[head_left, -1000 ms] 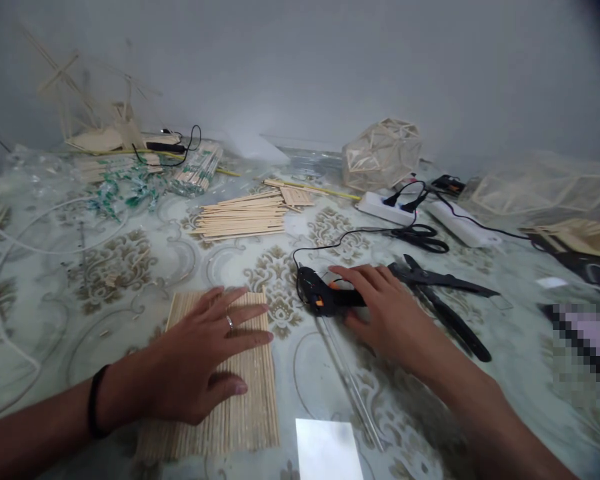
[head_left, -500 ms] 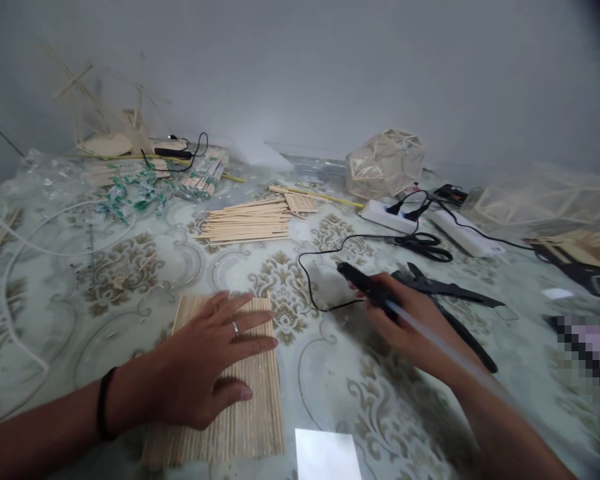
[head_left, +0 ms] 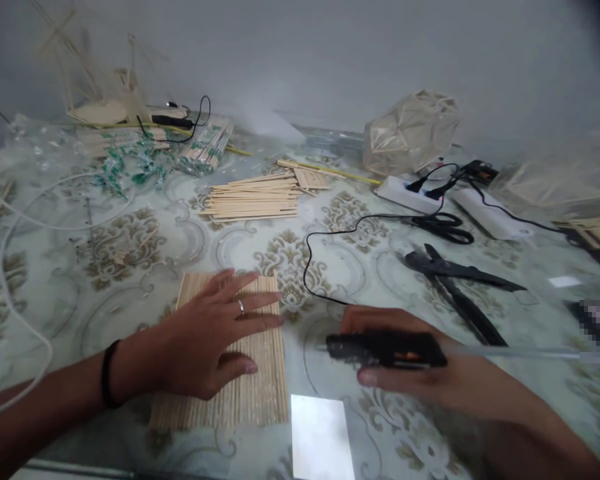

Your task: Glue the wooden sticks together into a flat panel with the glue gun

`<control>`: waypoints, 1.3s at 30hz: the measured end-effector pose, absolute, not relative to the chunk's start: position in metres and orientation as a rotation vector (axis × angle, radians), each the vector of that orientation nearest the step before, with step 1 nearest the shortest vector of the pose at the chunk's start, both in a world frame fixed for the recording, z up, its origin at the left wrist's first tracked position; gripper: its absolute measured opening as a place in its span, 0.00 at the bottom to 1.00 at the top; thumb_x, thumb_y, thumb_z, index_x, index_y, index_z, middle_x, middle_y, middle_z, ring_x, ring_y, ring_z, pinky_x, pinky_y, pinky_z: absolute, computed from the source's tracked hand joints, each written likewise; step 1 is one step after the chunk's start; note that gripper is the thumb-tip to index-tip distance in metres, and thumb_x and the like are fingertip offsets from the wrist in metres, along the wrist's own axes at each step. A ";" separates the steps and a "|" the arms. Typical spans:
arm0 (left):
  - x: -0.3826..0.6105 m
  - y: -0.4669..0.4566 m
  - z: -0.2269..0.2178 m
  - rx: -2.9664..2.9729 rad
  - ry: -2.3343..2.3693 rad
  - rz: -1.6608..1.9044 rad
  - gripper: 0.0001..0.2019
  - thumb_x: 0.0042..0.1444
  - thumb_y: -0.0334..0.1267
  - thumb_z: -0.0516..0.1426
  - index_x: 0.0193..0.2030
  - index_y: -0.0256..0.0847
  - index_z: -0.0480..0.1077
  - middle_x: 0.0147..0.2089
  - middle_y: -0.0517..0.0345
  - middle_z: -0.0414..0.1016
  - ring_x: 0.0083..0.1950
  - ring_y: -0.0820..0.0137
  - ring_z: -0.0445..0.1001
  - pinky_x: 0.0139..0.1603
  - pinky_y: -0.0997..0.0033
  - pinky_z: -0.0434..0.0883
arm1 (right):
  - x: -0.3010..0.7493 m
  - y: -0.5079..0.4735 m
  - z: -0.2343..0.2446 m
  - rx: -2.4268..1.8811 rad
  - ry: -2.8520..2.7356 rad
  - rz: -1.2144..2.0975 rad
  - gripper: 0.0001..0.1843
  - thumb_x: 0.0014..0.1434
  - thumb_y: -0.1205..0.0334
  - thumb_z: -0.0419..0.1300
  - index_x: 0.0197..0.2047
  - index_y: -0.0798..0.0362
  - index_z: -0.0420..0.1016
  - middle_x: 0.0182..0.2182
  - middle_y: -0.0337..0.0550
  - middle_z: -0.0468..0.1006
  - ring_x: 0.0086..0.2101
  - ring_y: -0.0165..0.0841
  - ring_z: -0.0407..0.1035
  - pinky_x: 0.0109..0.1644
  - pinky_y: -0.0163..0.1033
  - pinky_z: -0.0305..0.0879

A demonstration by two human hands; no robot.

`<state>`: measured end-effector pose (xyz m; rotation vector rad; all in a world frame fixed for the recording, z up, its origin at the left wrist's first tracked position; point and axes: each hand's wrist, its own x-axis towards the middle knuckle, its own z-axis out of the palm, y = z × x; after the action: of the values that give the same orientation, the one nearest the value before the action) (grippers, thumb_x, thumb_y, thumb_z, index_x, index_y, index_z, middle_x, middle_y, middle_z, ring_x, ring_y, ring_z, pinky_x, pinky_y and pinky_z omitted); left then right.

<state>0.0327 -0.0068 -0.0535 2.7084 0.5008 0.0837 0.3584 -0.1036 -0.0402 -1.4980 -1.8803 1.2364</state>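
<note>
My left hand (head_left: 205,343) lies with its fingers spread on a flat panel of thin wooden sticks (head_left: 267,390), set side by side. A ring and a black wristband show on it. In my right hand (head_left: 430,388) is a black hot glue gun (head_left: 385,348), its nozzle pointing left towards the panel, a short gap away from it. A clear glue stick (head_left: 520,351) juts from the gun's back, and a thin black cord (head_left: 307,260) leads off from near my hand. Below the gun, a bright white square (head_left: 323,437) shows on the table.
Loose sticks (head_left: 255,200) are piled beyond the panel. To the right lie black cutting pliers (head_left: 460,273), black scissors (head_left: 445,229) and white power strips (head_left: 410,193). Stick-built models (head_left: 413,133), wrapped stick bundles (head_left: 207,147) and plastic wrappers (head_left: 130,167) stand farther back.
My right hand has turned the glue gun level and brought it lower, nearer the panel's right edge. The left hand stays spread on the panel. The view has shifted slightly.
</note>
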 end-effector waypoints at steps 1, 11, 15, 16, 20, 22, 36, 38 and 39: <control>0.033 -0.007 -0.053 2.712 0.500 0.078 0.31 0.64 0.43 0.60 0.73 0.52 0.61 0.79 0.61 0.56 0.81 0.46 0.44 0.77 0.31 0.44 | 0.349 -0.104 -0.036 -1.420 -1.937 1.292 0.13 0.59 0.48 0.70 0.39 0.48 0.78 0.33 0.40 0.76 0.32 0.37 0.73 0.33 0.40 0.69; 0.034 -0.005 -0.054 2.707 0.476 0.087 0.30 0.64 0.45 0.60 0.73 0.51 0.62 0.79 0.58 0.56 0.81 0.45 0.44 0.77 0.33 0.43 | 0.313 -0.107 -0.034 -1.166 -2.309 1.377 0.14 0.64 0.56 0.60 0.30 0.49 0.60 0.28 0.37 0.67 0.30 0.34 0.63 0.33 0.40 0.57; 0.034 -0.005 -0.053 2.692 0.479 0.084 0.31 0.63 0.44 0.61 0.73 0.50 0.62 0.79 0.58 0.57 0.81 0.45 0.44 0.78 0.33 0.42 | 0.311 -0.107 -0.032 -1.140 -2.396 1.352 0.14 0.58 0.63 0.59 0.28 0.49 0.55 0.28 0.38 0.66 0.30 0.34 0.62 0.33 0.40 0.55; 0.034 -0.005 -0.054 2.688 0.479 0.092 0.31 0.63 0.43 0.61 0.72 0.50 0.62 0.78 0.58 0.57 0.81 0.45 0.44 0.78 0.33 0.42 | 0.310 -0.106 -0.031 -1.140 -2.406 1.350 0.14 0.57 0.63 0.59 0.27 0.49 0.55 0.28 0.38 0.67 0.31 0.34 0.63 0.34 0.40 0.55; 0.035 -0.005 -0.054 2.682 0.473 0.115 0.31 0.63 0.42 0.61 0.72 0.50 0.63 0.78 0.57 0.58 0.81 0.45 0.45 0.78 0.34 0.43 | 0.308 -0.106 -0.031 -1.127 -2.407 1.353 0.12 0.58 0.66 0.58 0.28 0.49 0.57 0.28 0.38 0.68 0.31 0.33 0.63 0.35 0.40 0.56; 0.035 -0.005 -0.053 2.690 0.472 0.107 0.30 0.63 0.43 0.61 0.72 0.49 0.63 0.78 0.57 0.58 0.80 0.45 0.45 0.78 0.34 0.43 | 0.308 -0.106 -0.032 -1.127 -2.413 1.335 0.13 0.57 0.66 0.59 0.28 0.50 0.57 0.28 0.38 0.67 0.31 0.33 0.63 0.36 0.40 0.56; 0.034 -0.005 -0.054 2.681 0.473 0.109 0.31 0.63 0.43 0.61 0.72 0.49 0.63 0.78 0.57 0.58 0.80 0.44 0.45 0.77 0.32 0.42 | 0.308 -0.105 -0.033 -1.135 -2.436 1.339 0.12 0.59 0.63 0.58 0.27 0.50 0.59 0.27 0.39 0.68 0.31 0.34 0.63 0.35 0.41 0.56; 0.034 -0.005 -0.054 2.680 0.473 0.104 0.31 0.63 0.43 0.61 0.72 0.50 0.63 0.78 0.57 0.58 0.81 0.44 0.45 0.77 0.32 0.43 | 0.308 -0.106 -0.033 -1.157 -2.415 1.347 0.13 0.59 0.62 0.58 0.27 0.50 0.58 0.27 0.38 0.68 0.31 0.33 0.63 0.34 0.41 0.56; 0.034 -0.005 -0.054 2.678 0.472 0.106 0.31 0.63 0.43 0.61 0.72 0.50 0.63 0.78 0.57 0.58 0.81 0.45 0.45 0.77 0.32 0.42 | 0.308 -0.106 -0.033 -1.163 -2.412 1.360 0.13 0.59 0.63 0.58 0.27 0.50 0.58 0.27 0.38 0.68 0.31 0.33 0.63 0.34 0.41 0.55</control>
<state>0.0342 -0.0052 -0.0536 2.6783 0.4717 0.1062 0.3080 -0.1061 -0.0332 -1.1625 -2.4119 1.3598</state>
